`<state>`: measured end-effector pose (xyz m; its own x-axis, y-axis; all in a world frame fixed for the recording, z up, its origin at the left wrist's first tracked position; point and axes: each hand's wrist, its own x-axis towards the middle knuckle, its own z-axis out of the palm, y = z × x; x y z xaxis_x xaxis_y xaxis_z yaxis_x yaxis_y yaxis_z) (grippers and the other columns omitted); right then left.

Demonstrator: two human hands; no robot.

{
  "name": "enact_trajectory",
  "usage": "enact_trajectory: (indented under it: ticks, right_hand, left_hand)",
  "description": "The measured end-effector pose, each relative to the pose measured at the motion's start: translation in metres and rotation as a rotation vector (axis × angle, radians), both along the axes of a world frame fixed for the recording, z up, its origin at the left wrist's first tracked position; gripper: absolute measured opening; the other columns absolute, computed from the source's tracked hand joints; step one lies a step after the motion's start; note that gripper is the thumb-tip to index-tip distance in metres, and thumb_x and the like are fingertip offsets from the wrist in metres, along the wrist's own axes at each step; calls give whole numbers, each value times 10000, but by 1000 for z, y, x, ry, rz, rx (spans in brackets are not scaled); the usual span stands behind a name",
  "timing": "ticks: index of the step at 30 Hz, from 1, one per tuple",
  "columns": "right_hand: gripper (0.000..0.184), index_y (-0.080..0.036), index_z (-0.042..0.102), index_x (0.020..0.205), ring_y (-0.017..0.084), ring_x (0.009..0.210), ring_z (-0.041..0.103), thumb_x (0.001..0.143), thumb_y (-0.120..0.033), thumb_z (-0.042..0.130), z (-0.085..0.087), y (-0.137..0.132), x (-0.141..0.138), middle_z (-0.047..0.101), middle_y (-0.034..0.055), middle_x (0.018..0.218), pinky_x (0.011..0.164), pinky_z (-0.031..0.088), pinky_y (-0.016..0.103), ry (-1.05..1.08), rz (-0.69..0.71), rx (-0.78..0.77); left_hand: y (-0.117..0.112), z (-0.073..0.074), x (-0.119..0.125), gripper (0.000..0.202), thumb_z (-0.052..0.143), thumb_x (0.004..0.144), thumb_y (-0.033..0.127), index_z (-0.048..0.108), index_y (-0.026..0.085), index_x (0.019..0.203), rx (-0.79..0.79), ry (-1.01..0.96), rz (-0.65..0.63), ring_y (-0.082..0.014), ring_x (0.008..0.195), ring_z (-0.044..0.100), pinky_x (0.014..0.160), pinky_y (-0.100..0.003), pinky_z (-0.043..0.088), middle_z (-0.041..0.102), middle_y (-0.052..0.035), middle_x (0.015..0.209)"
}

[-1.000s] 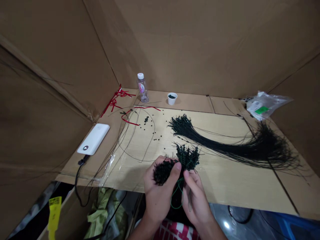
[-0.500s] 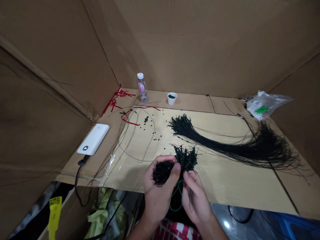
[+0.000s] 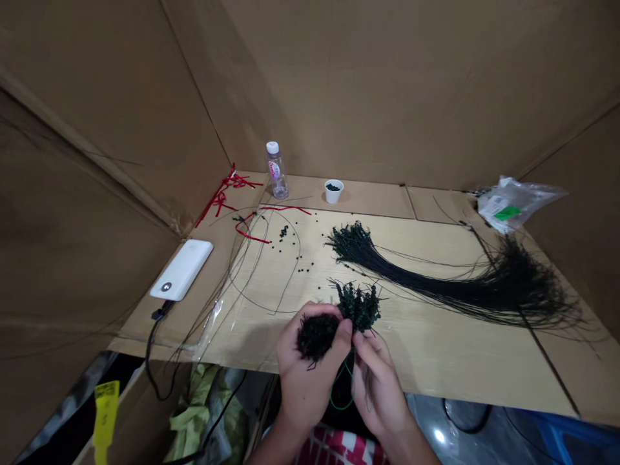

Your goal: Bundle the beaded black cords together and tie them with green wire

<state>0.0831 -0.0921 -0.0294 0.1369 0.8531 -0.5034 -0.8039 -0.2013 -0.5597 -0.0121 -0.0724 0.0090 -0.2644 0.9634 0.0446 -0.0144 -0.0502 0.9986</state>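
Note:
My left hand (image 3: 306, 381) is closed around a dense black bundle of beaded wire ends (image 3: 316, 336) at the near edge of the board. My right hand (image 3: 380, 382) sits right beside it, fingers pinched on a second dark green bundle of wires (image 3: 359, 306) that fans upward between the two hands. A thin green wire loop (image 3: 343, 387) hangs below the hands. Both hands touch each other over the board's front edge.
A long sheaf of dark wires (image 3: 450, 281) lies across the board (image 3: 436, 349). Loose beads (image 3: 290, 248), red ties (image 3: 227, 190), a small bottle (image 3: 276, 170), a white cup (image 3: 333, 190), a white power bank (image 3: 181, 278) and a plastic bag (image 3: 513, 200) surround it. Cardboard walls enclose the space.
Both hands and the two bundles have shifted slightly left and toward me; the green bundle sits a little lower and closer to the black one.

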Motion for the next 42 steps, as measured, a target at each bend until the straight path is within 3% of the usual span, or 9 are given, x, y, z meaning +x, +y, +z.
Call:
enact_trajectory:
  ticks: [5, 11, 18, 25, 28, 33, 37, 42]
  right_hand:
    - [324, -292, 799, 712, 170, 793, 750, 551, -366, 1070, -3, -1, -1, 778, -44, 751, 833, 613, 254, -8, -35, -42]
    - [346, -299, 792, 705, 160, 810, 745, 526, -372, 1078, -1, -1, -2, 779, -61, 752, 935, 599, 265, -20, -36, -45]
    - [234, -294, 837, 828, 165, 867, 750, 690, -324, 1024, -5, -1, 0, 825, -28, 867, 887, 585, 254, -59, 33, 59]
    - [281, -294, 856, 857, 162, 887, 757, 653, -358, 1039, -4, -1, -3, 834, -20, 895, 891, 579, 233, -25, 14, 31]
    - [276, -291, 846, 810, 175, 875, 760, 629, -364, 1041, -4, -1, -4, 832, -16, 869, 928, 578, 263, -29, -16, 12]
    - [308, -266, 850, 865, 242, 1028, 760, 648, -411, 1013, -6, -3, -3, 848, 45, 997, 1012, 573, 352, -68, 30, 22]
    - [281, -282, 839, 822, 199, 943, 769, 646, -400, 1023, -5, -4, -1, 835, 5, 878, 942, 581, 272, -64, 14, 35]
    - [259, -293, 819, 756, 172, 823, 761, 632, -351, 1038, -3, -2, -1, 798, -34, 755, 828, 600, 244, -27, -27, 42]
  left_hand:
    - [-1, -3, -1, 138, 805, 879, 271, 697, 190, 850, -23, -45, -22, -162, 786, 681, 738, -230, 574, 705, -16, 817]
    - [-1, -3, -1, 156, 765, 902, 221, 630, 208, 826, 92, -100, -52, -163, 816, 678, 780, -243, 581, 687, -16, 832]
    - [-1, -1, -2, 158, 849, 838, 282, 728, 199, 895, -52, -11, -10, -163, 801, 694, 760, -231, 585, 723, -11, 849]
    - [0, -5, -2, 125, 827, 839, 285, 762, 181, 862, -99, -56, -8, -183, 830, 729, 789, -248, 605, 750, -29, 852]
    - [-1, -8, -2, 106, 817, 838, 253, 733, 192, 863, -61, -55, 21, -156, 779, 697, 734, -214, 583, 725, -7, 824]
    - [-1, -8, 1, 131, 790, 848, 214, 659, 206, 840, -28, -126, 16, -150, 814, 695, 781, -213, 585, 722, 0, 849]
    - [-2, -6, 1, 132, 794, 847, 193, 688, 220, 920, -41, -89, 28, -128, 805, 684, 769, -182, 575, 710, 18, 864]
    - [-4, -10, 1, 162, 827, 868, 303, 761, 206, 979, -92, -148, 9, -182, 969, 748, 906, -253, 617, 773, -33, 1000]
